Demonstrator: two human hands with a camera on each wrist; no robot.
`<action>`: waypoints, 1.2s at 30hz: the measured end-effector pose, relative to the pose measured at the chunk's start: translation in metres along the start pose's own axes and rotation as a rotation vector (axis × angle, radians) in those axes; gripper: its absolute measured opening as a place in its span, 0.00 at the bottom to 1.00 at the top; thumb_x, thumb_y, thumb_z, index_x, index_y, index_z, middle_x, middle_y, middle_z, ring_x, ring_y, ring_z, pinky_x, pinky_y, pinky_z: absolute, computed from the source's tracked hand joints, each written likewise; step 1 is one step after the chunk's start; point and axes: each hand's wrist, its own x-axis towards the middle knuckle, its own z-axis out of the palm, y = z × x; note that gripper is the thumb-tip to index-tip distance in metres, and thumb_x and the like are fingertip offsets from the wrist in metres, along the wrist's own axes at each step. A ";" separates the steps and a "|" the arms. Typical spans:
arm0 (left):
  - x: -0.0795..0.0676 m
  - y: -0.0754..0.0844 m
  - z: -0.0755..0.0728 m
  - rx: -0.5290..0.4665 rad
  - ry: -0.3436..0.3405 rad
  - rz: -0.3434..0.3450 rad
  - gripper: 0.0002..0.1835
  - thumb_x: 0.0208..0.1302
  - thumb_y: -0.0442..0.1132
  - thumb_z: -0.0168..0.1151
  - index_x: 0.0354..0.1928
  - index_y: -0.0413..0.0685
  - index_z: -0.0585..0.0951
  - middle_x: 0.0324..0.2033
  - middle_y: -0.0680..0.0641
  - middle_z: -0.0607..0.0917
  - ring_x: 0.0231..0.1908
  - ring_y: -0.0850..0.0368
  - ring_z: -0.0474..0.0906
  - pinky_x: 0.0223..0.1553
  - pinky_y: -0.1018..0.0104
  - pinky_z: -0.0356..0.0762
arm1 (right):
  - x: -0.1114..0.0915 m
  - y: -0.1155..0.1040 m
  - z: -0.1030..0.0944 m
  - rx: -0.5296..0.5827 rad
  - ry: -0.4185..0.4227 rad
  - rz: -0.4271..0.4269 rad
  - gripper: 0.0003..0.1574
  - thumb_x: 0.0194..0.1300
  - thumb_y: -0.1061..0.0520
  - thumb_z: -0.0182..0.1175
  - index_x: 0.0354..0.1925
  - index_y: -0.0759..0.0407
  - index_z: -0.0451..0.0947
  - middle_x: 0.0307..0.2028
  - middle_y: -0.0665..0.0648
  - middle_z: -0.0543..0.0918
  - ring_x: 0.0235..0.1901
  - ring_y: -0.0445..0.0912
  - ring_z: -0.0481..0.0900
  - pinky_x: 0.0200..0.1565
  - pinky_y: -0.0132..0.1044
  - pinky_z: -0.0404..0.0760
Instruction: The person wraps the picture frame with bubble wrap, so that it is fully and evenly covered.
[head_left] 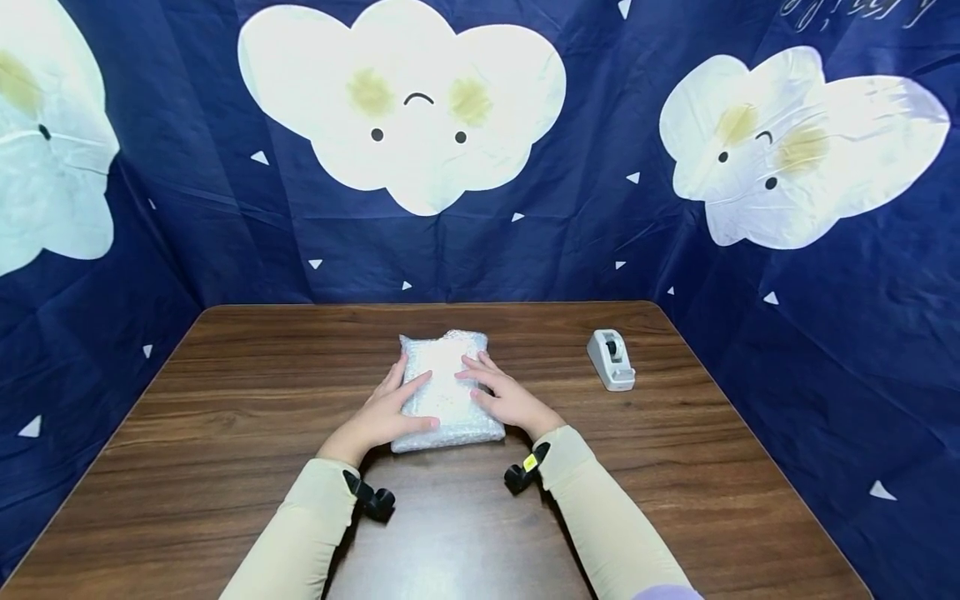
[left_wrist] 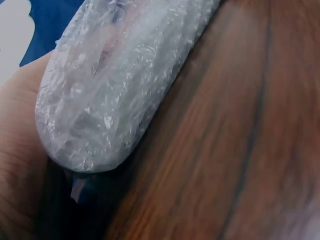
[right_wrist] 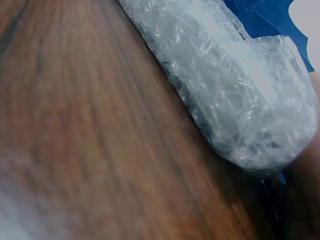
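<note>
A flat package in bubble wrap (head_left: 450,417) lies on the wooden table in front of me. My left hand (head_left: 384,414) rests on its left side, fingers spread and mostly straight, the thumb across its near part. On the right side my right hand (head_left: 512,402) touches it with spread fingers reaching over the top. In the left wrist view the rounded, crinkled end of the bubble wrap (left_wrist: 105,110) lies beside my palm. The right wrist view shows the package's other near corner (right_wrist: 250,110) close to the edge of my right hand. What the wrap encloses is hidden.
A white tape dispenser (head_left: 611,360) stands to the right on the brown wooden table (head_left: 262,392). Dark blue curtains (head_left: 450,258) with white clouds hang behind the table and at both sides. Each wrist wears a black camera mount.
</note>
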 end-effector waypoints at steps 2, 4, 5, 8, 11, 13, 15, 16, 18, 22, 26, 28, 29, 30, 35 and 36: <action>0.000 0.001 -0.001 0.046 -0.012 -0.004 0.54 0.54 0.74 0.66 0.79 0.58 0.61 0.80 0.43 0.35 0.78 0.38 0.32 0.70 0.27 0.42 | 0.000 0.000 0.000 -0.014 0.000 0.008 0.25 0.79 0.51 0.51 0.70 0.49 0.71 0.79 0.49 0.55 0.80 0.50 0.37 0.75 0.57 0.47; 0.001 0.001 -0.002 0.081 -0.025 -0.007 0.57 0.52 0.75 0.66 0.79 0.58 0.60 0.80 0.42 0.35 0.79 0.39 0.31 0.71 0.29 0.39 | -0.001 -0.001 0.000 -0.034 -0.003 0.012 0.28 0.77 0.47 0.55 0.71 0.48 0.71 0.79 0.48 0.55 0.80 0.50 0.36 0.75 0.57 0.48; 0.001 0.002 -0.003 0.095 -0.030 -0.009 0.57 0.52 0.76 0.65 0.79 0.58 0.59 0.80 0.42 0.35 0.79 0.39 0.31 0.72 0.30 0.38 | -0.001 -0.001 0.000 -0.043 -0.007 0.016 0.30 0.75 0.45 0.57 0.72 0.47 0.70 0.79 0.47 0.54 0.80 0.49 0.36 0.75 0.56 0.48; 0.001 0.005 -0.005 0.126 -0.049 -0.010 0.58 0.53 0.76 0.64 0.80 0.56 0.57 0.80 0.40 0.34 0.78 0.39 0.30 0.73 0.32 0.36 | -0.003 -0.003 0.000 -0.051 -0.024 0.018 0.40 0.69 0.40 0.64 0.74 0.47 0.67 0.79 0.47 0.53 0.80 0.51 0.35 0.75 0.57 0.48; 0.001 0.007 -0.007 0.131 -0.061 -0.010 0.58 0.54 0.76 0.63 0.80 0.56 0.56 0.80 0.40 0.34 0.78 0.39 0.30 0.73 0.32 0.35 | -0.005 -0.004 -0.001 -0.051 -0.038 0.016 0.45 0.66 0.39 0.67 0.75 0.48 0.65 0.80 0.47 0.52 0.80 0.51 0.34 0.75 0.58 0.47; 0.000 0.008 -0.007 0.127 -0.066 -0.008 0.57 0.54 0.76 0.63 0.80 0.55 0.57 0.80 0.40 0.34 0.78 0.39 0.30 0.73 0.32 0.35 | -0.006 -0.004 -0.002 -0.050 -0.041 0.007 0.45 0.66 0.39 0.66 0.76 0.48 0.65 0.80 0.48 0.52 0.80 0.52 0.34 0.75 0.58 0.46; 0.000 0.008 -0.007 0.130 -0.068 -0.007 0.57 0.54 0.76 0.63 0.80 0.55 0.57 0.80 0.39 0.34 0.78 0.38 0.31 0.73 0.32 0.36 | -0.006 -0.004 -0.002 -0.047 -0.044 -0.009 0.43 0.69 0.41 0.64 0.75 0.50 0.65 0.80 0.49 0.52 0.80 0.53 0.34 0.75 0.59 0.45; 0.000 0.007 -0.007 0.131 -0.069 -0.007 0.57 0.54 0.76 0.63 0.80 0.55 0.57 0.80 0.39 0.33 0.78 0.38 0.31 0.73 0.32 0.35 | -0.006 -0.004 -0.002 -0.040 -0.043 -0.020 0.41 0.70 0.42 0.63 0.75 0.51 0.65 0.80 0.50 0.53 0.80 0.53 0.34 0.75 0.59 0.45; 0.000 0.006 -0.007 0.132 -0.067 -0.003 0.57 0.54 0.76 0.63 0.80 0.55 0.57 0.80 0.39 0.34 0.78 0.37 0.32 0.73 0.32 0.36 | -0.006 -0.002 -0.002 -0.031 -0.041 -0.036 0.38 0.73 0.45 0.60 0.75 0.52 0.65 0.79 0.52 0.54 0.80 0.55 0.35 0.75 0.59 0.44; 0.001 0.005 -0.006 0.132 -0.065 0.000 0.58 0.54 0.76 0.63 0.80 0.55 0.56 0.80 0.39 0.33 0.78 0.37 0.32 0.73 0.32 0.36 | -0.005 0.000 -0.002 0.003 -0.038 -0.046 0.32 0.77 0.50 0.55 0.74 0.55 0.66 0.79 0.53 0.55 0.80 0.55 0.35 0.75 0.59 0.44; 0.002 0.005 -0.007 0.127 -0.061 0.000 0.59 0.54 0.76 0.63 0.80 0.54 0.55 0.80 0.40 0.33 0.78 0.37 0.33 0.73 0.32 0.36 | -0.004 0.001 -0.003 0.029 -0.034 -0.029 0.30 0.79 0.53 0.51 0.74 0.54 0.66 0.79 0.52 0.55 0.80 0.54 0.35 0.75 0.59 0.43; 0.002 0.004 -0.007 0.125 -0.058 0.001 0.60 0.54 0.76 0.63 0.81 0.53 0.54 0.80 0.40 0.33 0.78 0.37 0.33 0.73 0.32 0.36 | -0.004 0.001 -0.003 0.035 -0.027 -0.029 0.28 0.79 0.55 0.49 0.74 0.55 0.67 0.78 0.53 0.56 0.80 0.54 0.35 0.75 0.59 0.43; 0.002 0.004 -0.006 0.123 -0.057 0.003 0.60 0.54 0.76 0.63 0.81 0.53 0.53 0.80 0.39 0.33 0.78 0.37 0.33 0.73 0.32 0.36 | -0.004 0.001 -0.004 0.041 -0.022 -0.028 0.28 0.80 0.57 0.48 0.73 0.56 0.68 0.78 0.53 0.57 0.80 0.55 0.36 0.75 0.59 0.42; 0.002 0.004 -0.006 0.122 -0.056 0.005 0.60 0.54 0.76 0.63 0.81 0.52 0.53 0.80 0.39 0.33 0.78 0.36 0.33 0.73 0.33 0.36 | -0.004 0.001 -0.004 0.044 -0.018 -0.029 0.27 0.80 0.58 0.47 0.73 0.56 0.69 0.78 0.54 0.58 0.80 0.55 0.36 0.75 0.59 0.42; 0.000 0.006 -0.006 0.112 -0.051 0.006 0.61 0.53 0.76 0.64 0.81 0.50 0.53 0.80 0.39 0.35 0.78 0.37 0.34 0.73 0.33 0.36 | -0.005 0.001 -0.002 0.052 -0.002 -0.019 0.26 0.80 0.58 0.46 0.71 0.56 0.71 0.77 0.54 0.59 0.80 0.54 0.38 0.76 0.58 0.43; 0.000 0.006 -0.006 0.111 -0.051 0.005 0.61 0.53 0.76 0.64 0.81 0.50 0.53 0.80 0.39 0.35 0.78 0.36 0.34 0.73 0.33 0.36 | -0.006 0.001 -0.002 0.047 -0.003 -0.015 0.26 0.80 0.56 0.48 0.72 0.56 0.70 0.77 0.53 0.59 0.80 0.54 0.37 0.76 0.57 0.43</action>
